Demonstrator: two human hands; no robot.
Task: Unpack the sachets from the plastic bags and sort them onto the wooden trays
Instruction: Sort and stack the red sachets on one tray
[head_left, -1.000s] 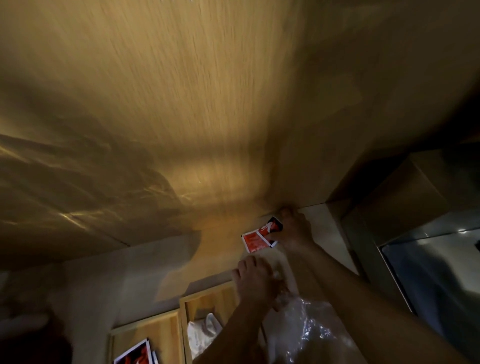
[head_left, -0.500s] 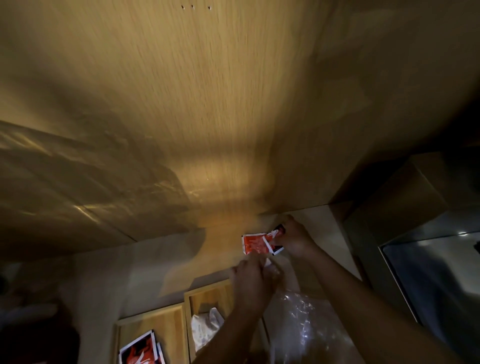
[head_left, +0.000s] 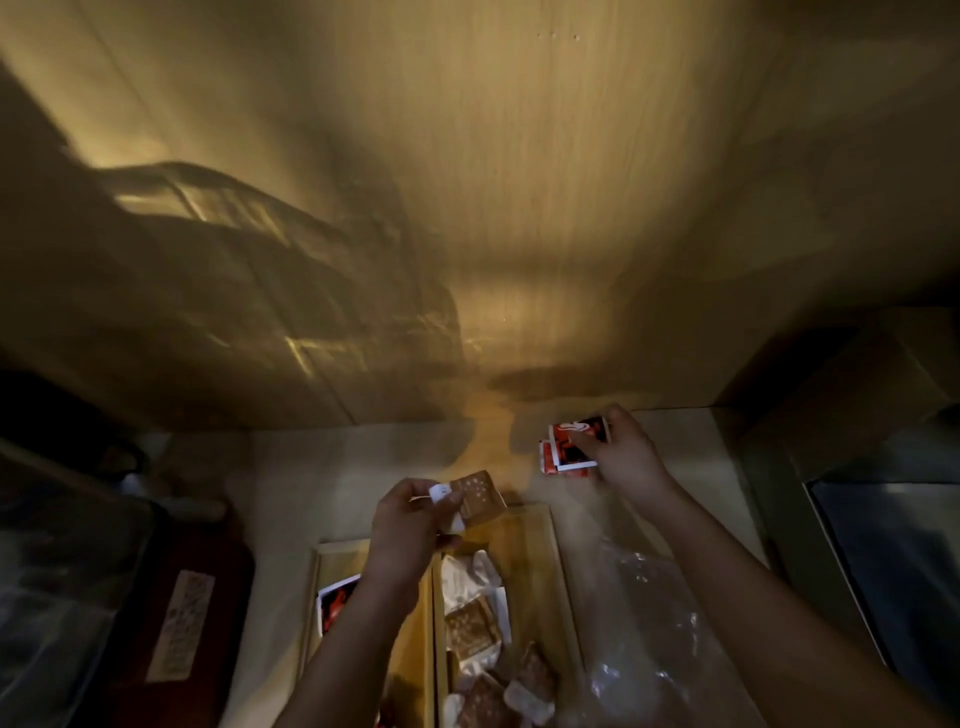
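My left hand (head_left: 408, 530) holds a brown sachet (head_left: 480, 494) with a white end above the far end of two wooden trays. My right hand (head_left: 626, 454) grips a small stack of red sachets (head_left: 571, 447) near the back wall. The left tray (head_left: 324, 577) holds a red sachet (head_left: 335, 603). The right tray (head_left: 540, 551) holds several brown and white sachets (head_left: 470, 623). A crumpled clear plastic bag (head_left: 644, 634) lies right of the trays, under my right forearm.
A wooden wall panel (head_left: 493, 208) rises close behind the counter. A dark red flat object with a label (head_left: 182, 623) lies at the left, beside a dark container. A glossy dark box (head_left: 893, 561) stands at the right.
The camera has tilted down, showing more of the trays. My left hand has lifted a brown sachet away from the bag. My right hand still holds the red sachets, now spread apart from the left.
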